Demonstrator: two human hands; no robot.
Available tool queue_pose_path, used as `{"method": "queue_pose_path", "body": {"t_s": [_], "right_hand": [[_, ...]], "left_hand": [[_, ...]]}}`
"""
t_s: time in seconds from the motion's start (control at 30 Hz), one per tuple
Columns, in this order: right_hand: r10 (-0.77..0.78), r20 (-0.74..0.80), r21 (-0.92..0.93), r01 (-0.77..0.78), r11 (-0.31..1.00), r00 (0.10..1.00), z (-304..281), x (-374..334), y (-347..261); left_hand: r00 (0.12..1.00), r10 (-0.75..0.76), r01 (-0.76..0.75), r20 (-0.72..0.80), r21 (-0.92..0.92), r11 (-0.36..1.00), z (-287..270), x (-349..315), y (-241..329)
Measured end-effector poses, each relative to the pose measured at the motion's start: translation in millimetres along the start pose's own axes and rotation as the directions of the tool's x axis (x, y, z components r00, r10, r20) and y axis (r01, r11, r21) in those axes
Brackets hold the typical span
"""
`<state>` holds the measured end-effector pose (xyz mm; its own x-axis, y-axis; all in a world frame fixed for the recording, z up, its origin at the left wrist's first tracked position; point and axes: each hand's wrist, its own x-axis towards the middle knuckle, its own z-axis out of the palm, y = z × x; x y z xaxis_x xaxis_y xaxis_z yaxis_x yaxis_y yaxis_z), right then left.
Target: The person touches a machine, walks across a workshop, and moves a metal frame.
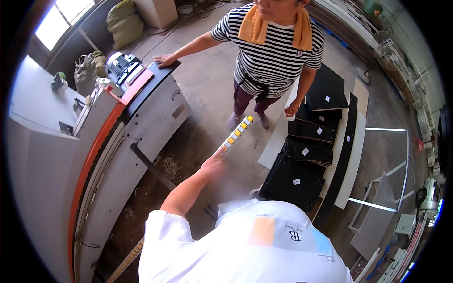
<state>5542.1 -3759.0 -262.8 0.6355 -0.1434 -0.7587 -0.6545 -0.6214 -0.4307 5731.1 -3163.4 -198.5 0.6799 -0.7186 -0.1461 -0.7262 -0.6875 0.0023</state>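
My left arm reaches forward, and my left hand (214, 166) is closed around a narrow white roller rail (225, 147) with a row of yellow rollers. The fingers are partly blurred. The rail's far end sticks out beyond the hand, and a similar yellow-rollered stretch shows at the lower left; my arm and sleeve cover what lies between. On the left stands a long grey machine (155, 111) with an orange-red edge, and a dark bar (151, 160) juts from its side toward the rail. My right hand is out of sight.
A co-worker in a striped shirt (278, 61) faces me, one hand (165, 60) on the machine's end. Stacked black panels (295, 177) with white labels lie right of me, beside long white and black boards (347, 141). A white metal frame (401, 170) stands farther right. Sacks (123, 23) sit behind the machine.
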Motion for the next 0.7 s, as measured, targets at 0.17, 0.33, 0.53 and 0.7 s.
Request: {"method": "queue_pose_path", "body": {"t_s": [0.17, 0.33, 0.53, 0.7], "right_hand": [[-0.136, -0.02, -0.13, 0.132, 0.983, 0.991, -12.9, 4.4, -26.8], [-0.248, -0.068, 0.409, 0.253, 0.876, 0.966, -35.6, 0.8, -165.2], [-0.715, -0.113, 0.545, 0.644, 0.537, 0.69, -70.2, -91.9, -353.6], [-0.858, -0.029, 0.545, 0.728, 0.416, 0.513, -72.9, -153.6, -414.8]], "left_hand": [[1.0, -0.021, 0.021, 0.011, -0.017, 1.0, 7.4, -0.6, 1.1], [1.0, -0.015, 0.015, -0.017, 0.015, 1.0, 15.6, -0.4, 0.1], [0.998, 0.004, -0.01, 0.07, 0.09, 0.996, 6.6, 6.9, 0.9], [0.999, -0.011, 0.014, -0.039, 0.07, 0.997, 5.0, -2.5, 1.9]]}}
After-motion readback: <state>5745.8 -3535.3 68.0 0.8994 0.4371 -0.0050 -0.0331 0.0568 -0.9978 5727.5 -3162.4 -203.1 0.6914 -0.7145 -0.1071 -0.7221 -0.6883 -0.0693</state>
